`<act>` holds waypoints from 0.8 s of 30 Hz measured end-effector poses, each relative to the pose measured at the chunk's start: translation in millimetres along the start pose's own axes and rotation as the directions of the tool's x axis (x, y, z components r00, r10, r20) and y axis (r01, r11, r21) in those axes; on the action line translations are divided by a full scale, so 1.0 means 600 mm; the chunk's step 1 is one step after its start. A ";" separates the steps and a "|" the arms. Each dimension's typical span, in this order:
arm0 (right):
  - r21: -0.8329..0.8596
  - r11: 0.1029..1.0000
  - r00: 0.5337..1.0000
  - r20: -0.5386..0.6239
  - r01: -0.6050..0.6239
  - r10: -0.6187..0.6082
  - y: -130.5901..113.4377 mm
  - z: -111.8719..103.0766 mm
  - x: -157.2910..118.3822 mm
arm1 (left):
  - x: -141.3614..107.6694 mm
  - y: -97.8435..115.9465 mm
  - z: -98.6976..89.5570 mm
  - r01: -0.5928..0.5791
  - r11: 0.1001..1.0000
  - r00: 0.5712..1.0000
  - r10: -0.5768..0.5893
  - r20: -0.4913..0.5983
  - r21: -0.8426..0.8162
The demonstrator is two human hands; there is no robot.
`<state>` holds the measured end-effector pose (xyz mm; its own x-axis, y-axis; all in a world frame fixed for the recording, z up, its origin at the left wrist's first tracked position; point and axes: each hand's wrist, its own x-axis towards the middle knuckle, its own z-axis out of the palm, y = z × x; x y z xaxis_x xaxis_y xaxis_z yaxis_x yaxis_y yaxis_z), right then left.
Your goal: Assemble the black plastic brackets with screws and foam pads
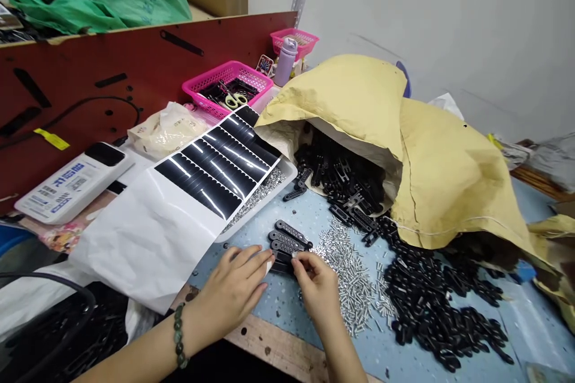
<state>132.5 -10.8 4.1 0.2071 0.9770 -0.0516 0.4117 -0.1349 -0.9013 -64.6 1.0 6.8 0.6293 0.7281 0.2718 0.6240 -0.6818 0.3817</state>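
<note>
Two hands: both bare, low over the near side of the blue bench [276,299], close together at one small cluster, so both apparently serve the same parts.
Left hand [236,284]: fingers loosely extended, not curled round anything; fingertips at the near edge of the cluster, probably to steady it. Firm contact unclear.
Right hand [320,287]: thumb and index nearly meeting, other fingers curled; pinch sits at the cluster's near right end. Can't tell if something tiny is between the tips.
Black slotted parts [288,234]: a few side by side, roughly parallel, between and just beyond the hands; likely lined up for easy working in turn.
Loose screws [353,299]: heaped just right of the right hand, presumably for short reaches.
White tray [258,210]: beyond the left hand, holds small metal bits, keeping them off the bench.
Printed sheet [202,182]: black strips on white, overlapping the tray; reason unclear.
Near sack [341,90]: on its side, mouth towards the person, seemingly so contents spill within reach.
Black pile [426,311]: right of the screws, below the second sack [453,173].
Pink basket [202,102]: farther back, scissors [236,100] on top, handles showing.
</note>
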 end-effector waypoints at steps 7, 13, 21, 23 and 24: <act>0.086 0.995 0.999 0.028 -0.040 0.038 0.015 0.001 0.002 | 0.003 0.002 0.000 0.004 1.000 1.000 -0.004 0.015 -0.002; 0.139 0.987 0.997 0.032 -0.078 0.074 0.020 0.003 0.004 | 0.005 -0.001 -0.004 -0.017 1.000 0.999 0.017 0.034 -0.011; 0.047 0.998 0.999 0.028 -0.045 0.044 0.014 0.008 0.003 | 0.008 0.005 -0.003 -0.001 1.000 1.000 0.001 0.021 -0.023; -0.056 0.998 0.999 0.030 -0.025 0.027 0.009 0.008 0.006 | 0.012 0.008 -0.001 0.017 1.000 1.000 -0.017 -0.001 -0.010; -0.122 0.992 0.999 0.029 -0.014 0.018 0.005 0.008 0.008 | 0.015 0.010 0.001 0.022 1.000 1.000 -0.022 -0.010 -0.001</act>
<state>130.7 -5.5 -0.8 0.1887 0.9788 -0.0798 0.5140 -0.1677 -0.8412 -55.2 3.3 11.1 0.6106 0.7437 0.2721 0.6373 -0.6654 0.3887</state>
